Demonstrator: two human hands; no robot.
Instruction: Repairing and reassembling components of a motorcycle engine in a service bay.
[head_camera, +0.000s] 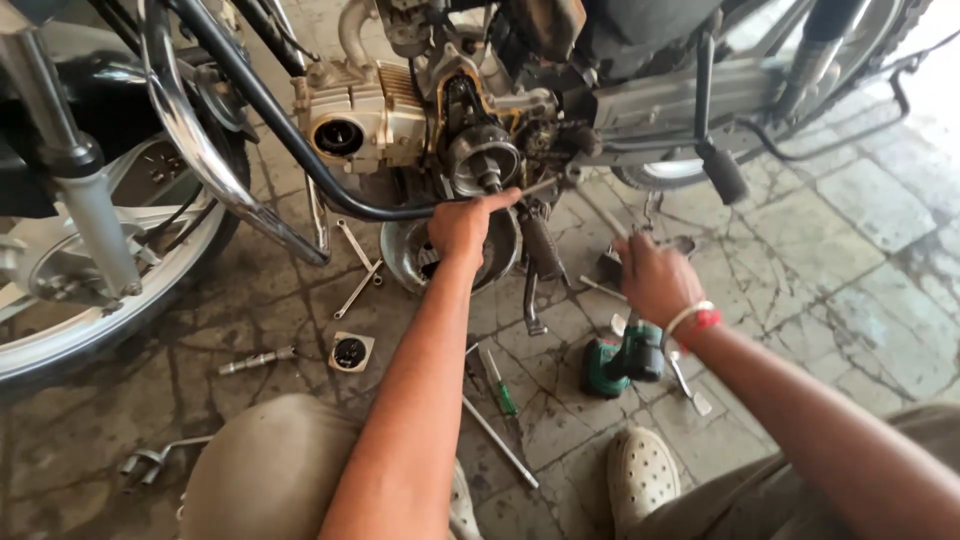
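A motorcycle engine (400, 110) with its side cover off is in front of me, and the round clutch assembly (482, 158) is exposed. My left hand (465, 225) reaches up to it, index finger stretched out and touching just below the clutch. My right hand (652, 275) hovers lower to the right over the floor, fingers curled around what looks like a small dark tool; I cannot tell exactly what it is. A red and white band sits on that wrist.
A metal bowl (405, 262) lies under the engine. Spanners (358, 262), a green screwdriver (498, 382), a long rod (498, 442), a green cordless driver (618, 362) and a socket (258, 360) lie on the cracked stone floor. The front wheel (90, 300) stands left, kick lever (722, 172) right.
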